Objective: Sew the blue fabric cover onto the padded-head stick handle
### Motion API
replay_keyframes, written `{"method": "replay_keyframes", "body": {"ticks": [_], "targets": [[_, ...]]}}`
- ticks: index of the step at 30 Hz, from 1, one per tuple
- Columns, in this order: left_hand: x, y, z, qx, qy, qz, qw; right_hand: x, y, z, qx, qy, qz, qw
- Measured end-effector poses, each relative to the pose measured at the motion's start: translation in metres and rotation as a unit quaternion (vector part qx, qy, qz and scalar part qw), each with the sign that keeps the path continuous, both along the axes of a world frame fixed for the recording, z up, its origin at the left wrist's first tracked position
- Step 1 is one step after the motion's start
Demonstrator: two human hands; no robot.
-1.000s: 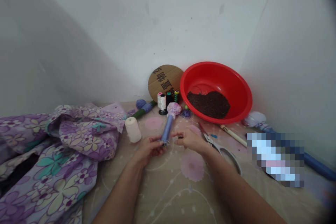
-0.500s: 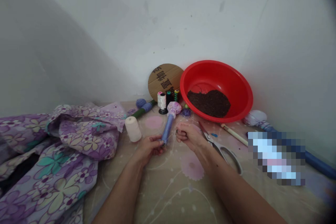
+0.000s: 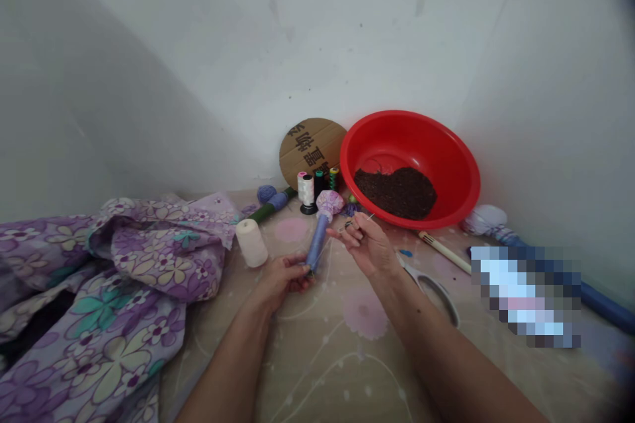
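My left hand (image 3: 285, 275) is closed around the lower end of a blue-wrapped stick (image 3: 317, 241), which tilts away from me and ends in a pink and purple padded cloth head (image 3: 330, 203). To the right of the stick, my right hand (image 3: 364, 242) pinches a thin, pale needle (image 3: 370, 217) between thumb and index finger. A faint line of thread seems to run from the stick's lower end toward this hand. Scissors (image 3: 436, 294) lie partly hidden under my right forearm. A white thread cone (image 3: 252, 244) stands left of the stick.
Several thread spools (image 3: 307, 192) stand before a round cardboard piece (image 3: 312, 152). A red basin (image 3: 456, 205) with dark brown material stands at the back right. Floral fabric (image 3: 114, 277) is heaped at left. A pale stick (image 3: 446, 252) and a longer blue-wrapped stick (image 3: 605, 304) lie at right.
My right hand has moved up and to the right, away from the stick's lower end, and its fingers have turned upward, showing the needle. My left hand stays in place.
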State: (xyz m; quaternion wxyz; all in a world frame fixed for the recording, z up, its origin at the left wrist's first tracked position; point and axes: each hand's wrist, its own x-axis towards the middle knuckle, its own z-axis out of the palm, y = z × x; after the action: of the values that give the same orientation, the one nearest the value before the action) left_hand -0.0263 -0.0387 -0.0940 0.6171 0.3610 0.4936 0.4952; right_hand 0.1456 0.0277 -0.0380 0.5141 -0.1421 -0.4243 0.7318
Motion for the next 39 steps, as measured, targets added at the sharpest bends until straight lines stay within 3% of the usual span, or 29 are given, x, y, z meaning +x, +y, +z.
{"method": "replay_keyframes", "body": {"ticks": [5,8,10,13,15,16,18,20,24,26,28,33,39], "targets": [[0.0,0.0,-0.001,-0.004,0.0,-0.003,1.0,-0.002,0.001,-0.002,0.055,-0.021,-0.052,0.997],[0.0,0.0,-0.002,-0.004,0.003,-0.003,1.0,-0.005,0.003,-0.011,0.167,-0.12,-0.128,0.97],[0.0,0.0,-0.002,0.0,0.0,-0.005,1.0,-0.008,0.002,-0.017,0.287,-0.249,-0.182,0.907],[-0.001,0.001,-0.003,0.008,-0.004,-0.012,1.0,-0.012,-0.002,-0.024,0.492,-0.406,-0.2,0.744],[-0.001,0.001,-0.004,0.01,-0.004,-0.016,1.0,-0.015,-0.003,-0.026,0.582,-0.467,-0.184,0.64],[-0.001,0.001,-0.004,0.01,-0.003,-0.017,1.0,-0.015,-0.004,-0.027,0.602,-0.492,-0.174,0.604],[-0.002,0.001,-0.004,0.008,0.001,-0.018,1.0,-0.014,-0.003,-0.028,0.609,-0.532,-0.152,0.568],[-0.001,0.001,-0.002,0.009,0.005,-0.018,1.0,-0.012,0.0,-0.03,0.6,-0.544,-0.12,0.574],[0.001,-0.001,0.001,0.008,0.013,-0.016,1.0,-0.003,0.006,-0.035,0.573,-0.515,-0.085,0.632],[0.001,-0.001,0.002,0.008,0.016,-0.015,1.0,0.001,0.008,-0.036,0.575,-0.495,-0.075,0.647],[0.0,-0.001,0.002,0.01,0.017,-0.015,1.0,0.004,0.01,-0.036,0.59,-0.49,-0.063,0.639],[0.001,-0.001,0.002,0.012,0.02,-0.013,1.0,0.005,0.011,-0.034,0.603,-0.542,-0.06,0.582],[0.001,-0.001,0.0,0.012,0.022,-0.016,1.0,-0.004,0.004,-0.034,0.596,-0.566,-0.113,0.558]]}}
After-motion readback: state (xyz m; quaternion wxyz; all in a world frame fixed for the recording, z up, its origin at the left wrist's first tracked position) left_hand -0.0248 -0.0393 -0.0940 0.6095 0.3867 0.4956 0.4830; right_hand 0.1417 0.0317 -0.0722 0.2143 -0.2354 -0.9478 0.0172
